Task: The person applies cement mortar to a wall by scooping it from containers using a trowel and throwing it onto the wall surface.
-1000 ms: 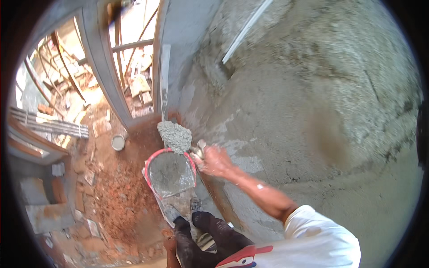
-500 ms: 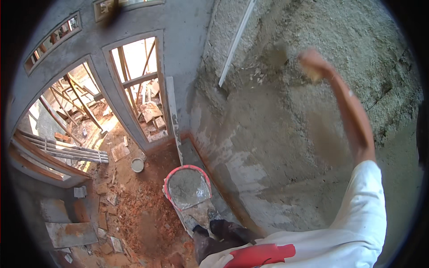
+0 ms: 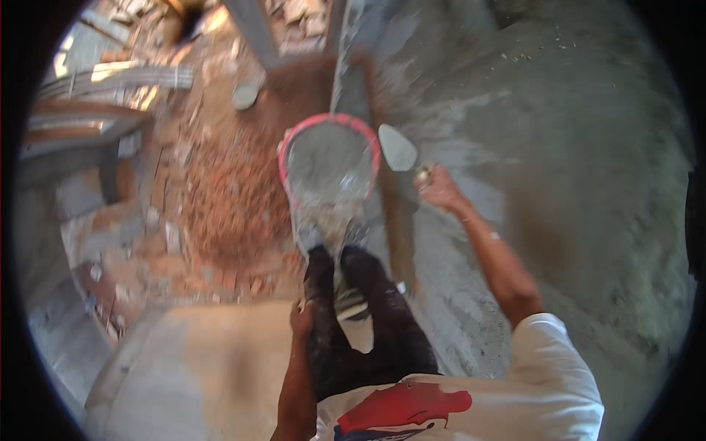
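Note:
In my right hand (image 3: 441,189) is a trowel, its fingers wrapped round the handle. The pale trowel blade (image 3: 398,148) points up and left, just beside the tub's right rim. Grey wet mortar (image 3: 331,158) fills the round tub with a pinkish-red rim (image 3: 329,117), which stands in front of my feet. My left hand (image 3: 301,317) hangs against my left thigh; its fingers are too blurred to read. To the right rises the plastered wall (image 3: 544,125), grey and damp-looking.
I stand on a narrow raised board (image 3: 334,220) that also bears the tub. Below on the left lie reddish soil and rubble (image 3: 228,198), with a small bucket (image 3: 246,94) farther off. Pale poles (image 3: 132,79) lie by the opening. A light flat surface (image 3: 213,360) is at lower left.
My right hand has come down from high on the wall to beside the tub, and the trowel now shows clearly. The view has tilted downward, bringing my left hand and legs into sight.

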The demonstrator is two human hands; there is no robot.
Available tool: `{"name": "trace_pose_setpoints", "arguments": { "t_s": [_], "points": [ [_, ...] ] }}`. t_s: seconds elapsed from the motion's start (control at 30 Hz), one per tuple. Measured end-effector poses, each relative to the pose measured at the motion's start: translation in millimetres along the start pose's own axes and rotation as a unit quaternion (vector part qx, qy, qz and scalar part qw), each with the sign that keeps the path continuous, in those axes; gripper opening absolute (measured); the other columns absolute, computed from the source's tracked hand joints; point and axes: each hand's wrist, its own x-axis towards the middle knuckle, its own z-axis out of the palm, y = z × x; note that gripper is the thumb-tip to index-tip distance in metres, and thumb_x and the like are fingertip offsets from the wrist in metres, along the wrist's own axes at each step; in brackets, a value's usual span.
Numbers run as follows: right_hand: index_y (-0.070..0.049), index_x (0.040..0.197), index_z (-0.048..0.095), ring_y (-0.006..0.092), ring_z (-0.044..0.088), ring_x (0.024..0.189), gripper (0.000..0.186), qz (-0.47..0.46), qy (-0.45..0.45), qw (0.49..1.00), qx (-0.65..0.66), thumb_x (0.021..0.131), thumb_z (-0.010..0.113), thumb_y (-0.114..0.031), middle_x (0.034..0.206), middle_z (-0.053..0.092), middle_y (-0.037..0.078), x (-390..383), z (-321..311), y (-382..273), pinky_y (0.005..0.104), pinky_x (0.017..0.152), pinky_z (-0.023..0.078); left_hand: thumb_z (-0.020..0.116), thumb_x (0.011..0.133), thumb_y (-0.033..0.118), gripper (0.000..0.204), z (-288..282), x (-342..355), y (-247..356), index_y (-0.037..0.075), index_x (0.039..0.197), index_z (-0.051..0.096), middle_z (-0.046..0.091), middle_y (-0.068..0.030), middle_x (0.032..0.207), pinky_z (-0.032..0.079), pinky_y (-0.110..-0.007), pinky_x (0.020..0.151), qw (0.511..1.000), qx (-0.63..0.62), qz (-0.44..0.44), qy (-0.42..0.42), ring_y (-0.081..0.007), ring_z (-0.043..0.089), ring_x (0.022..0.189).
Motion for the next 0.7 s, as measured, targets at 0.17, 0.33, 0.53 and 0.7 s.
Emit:
{"name": "trace_pose_setpoints", "arguments": {
  "t_s": [0.17, 0.33, 0.53, 0.7],
  "points": [
    [-0.005, 0.123, 0.065, 0.0433, 0.062, 0.121, 0.044, 0.246, -0.054, 0.965, -0.076, 0.089, 0.059, -0.032, 0.123, 0.066, 0.027, 27, 322, 121, 0.0524, 0.101, 0.049, 0.065, 0.090, 0.045, 0.058, 34, -22, 93, 0.002, 0.129, 0.063, 0.067, -0.0226, 0.122, 0.049, -0.050, 0.096, 0.966, 0.209, -0.086, 0.123, -0.0417, 0.063, 0.112],
    [-0.005, 0.122, 0.064, 0.0452, 0.061, 0.118, 0.044, 0.145, -0.056, 0.985, -0.069, 0.090, 0.057, -0.033, 0.124, 0.065, 0.025, 167, 422, 145, 0.0532, 0.101, 0.048, 0.064, 0.094, 0.041, 0.049, 31, -17, 109, 0.004, 0.125, 0.066, 0.069, -0.0178, 0.119, 0.048, -0.047, 0.099, 0.950, 0.227, -0.149, 0.157, -0.0388, 0.064, 0.113],
    [0.006, 0.101, 0.068, 0.0473, 0.067, 0.102, 0.042, 0.144, 0.125, 0.982, -0.012, 0.089, 0.060, -0.034, 0.104, 0.070, 0.030, 221, 417, 101, 0.0525, 0.090, 0.053, 0.064, 0.093, 0.039, 0.044, 32, 2, 104, 0.004, 0.118, 0.068, 0.070, -0.0165, 0.113, 0.050, -0.047, 0.093, 0.947, 0.251, -0.114, 0.164, -0.0369, 0.065, 0.105],
    [0.004, 0.104, 0.069, 0.0445, 0.069, 0.100, 0.045, 0.179, 0.131, 0.975, -0.028, 0.091, 0.063, -0.039, 0.104, 0.069, 0.029, 124, 269, 35, 0.0521, 0.089, 0.054, 0.063, 0.092, 0.048, 0.051, 35, 3, 109, 0.002, 0.114, 0.069, 0.070, -0.0193, 0.107, 0.050, -0.050, 0.090, 0.951, 0.230, -0.101, 0.179, -0.0399, 0.066, 0.103]
  ]
}}
